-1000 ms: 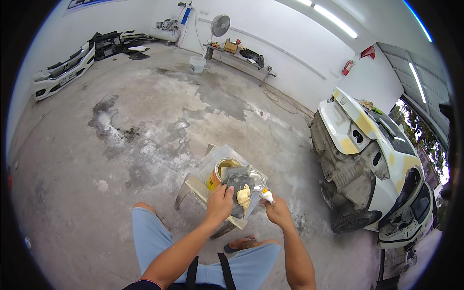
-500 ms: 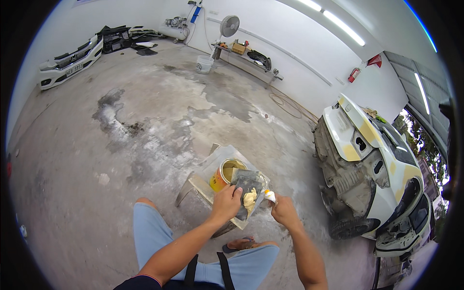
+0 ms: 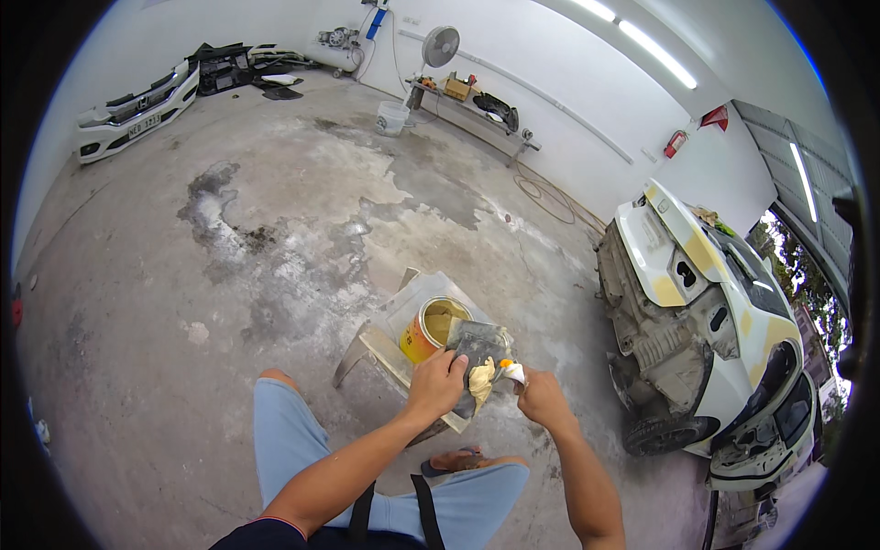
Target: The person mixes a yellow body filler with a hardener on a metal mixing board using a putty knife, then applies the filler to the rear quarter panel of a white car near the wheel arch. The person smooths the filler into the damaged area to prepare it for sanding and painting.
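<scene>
My left hand [image 3: 434,385] is closed on a flat dark grey board [image 3: 478,344] with worn, paste-smeared edges, thumb on top. A lump of cream-coloured body filler [image 3: 480,379] sits on the board's right part. Pinched in my right hand [image 3: 543,400] is a small white tube [image 3: 515,373], its yellow-orange end pointing at the board beside the filler. I cannot tell whether anything comes out of the tube. Just beyond my left hand stands an open yellow can [image 3: 418,337] with tan paste inside, partly hidden by the board.
The can stands on a low, pale stool [image 3: 374,350] between my knees. At right is a white car [image 3: 655,257] with yellowish patches and its rear bumper off. A removed bumper [image 3: 137,124], bucket [image 3: 391,119], bench [image 3: 472,119], fan [image 3: 440,46] and hose [image 3: 550,202] lie farther back.
The board in my left hand has shifted slightly right and tilted, showing more of the can's opening. The tube's yellow-orange end now shows more plainly, close to the filler.
</scene>
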Demonstrator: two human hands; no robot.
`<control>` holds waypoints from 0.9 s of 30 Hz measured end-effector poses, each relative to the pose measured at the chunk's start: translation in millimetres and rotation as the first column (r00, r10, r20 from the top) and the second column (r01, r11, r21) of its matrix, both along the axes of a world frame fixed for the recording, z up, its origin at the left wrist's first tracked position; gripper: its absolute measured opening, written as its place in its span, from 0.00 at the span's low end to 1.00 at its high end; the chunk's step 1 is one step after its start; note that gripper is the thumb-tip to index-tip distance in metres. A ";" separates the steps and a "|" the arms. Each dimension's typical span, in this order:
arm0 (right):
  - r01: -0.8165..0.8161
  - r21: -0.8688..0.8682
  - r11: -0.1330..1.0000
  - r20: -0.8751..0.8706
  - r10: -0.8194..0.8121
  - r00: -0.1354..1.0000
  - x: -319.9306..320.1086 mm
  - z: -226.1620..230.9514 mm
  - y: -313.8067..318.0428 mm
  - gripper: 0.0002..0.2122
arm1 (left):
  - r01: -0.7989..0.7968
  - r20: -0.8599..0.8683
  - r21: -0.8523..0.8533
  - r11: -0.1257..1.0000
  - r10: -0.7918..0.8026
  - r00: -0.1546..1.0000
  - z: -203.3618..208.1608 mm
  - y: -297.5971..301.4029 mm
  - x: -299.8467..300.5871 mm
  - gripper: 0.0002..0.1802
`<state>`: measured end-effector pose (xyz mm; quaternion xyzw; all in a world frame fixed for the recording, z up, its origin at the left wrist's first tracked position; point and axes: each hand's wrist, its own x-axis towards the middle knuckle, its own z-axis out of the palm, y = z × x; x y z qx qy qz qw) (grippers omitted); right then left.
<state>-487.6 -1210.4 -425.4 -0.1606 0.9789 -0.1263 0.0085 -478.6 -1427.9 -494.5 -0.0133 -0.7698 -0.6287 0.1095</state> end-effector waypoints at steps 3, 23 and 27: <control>0.006 0.048 0.999 0.008 -0.006 1.000 0.5 0.1 1.9 0.07 | -0.016 -0.080 -0.099 0.995 0.008 0.997 -1.1 2.9 1.2 0.16; 0.451 -0.321 0.833 0.559 -0.218 0.800 0.2 -4.6 8.7 0.10 | -0.084 -0.444 -0.320 0.944 -0.072 0.893 -21.9 3.5 3.1 0.12; 0.508 -0.546 0.666 0.609 -0.101 0.787 3.4 -8.7 19.8 0.11 | 0.064 0.161 0.152 0.986 -0.089 0.983 -47.7 4.0 -12.4 0.15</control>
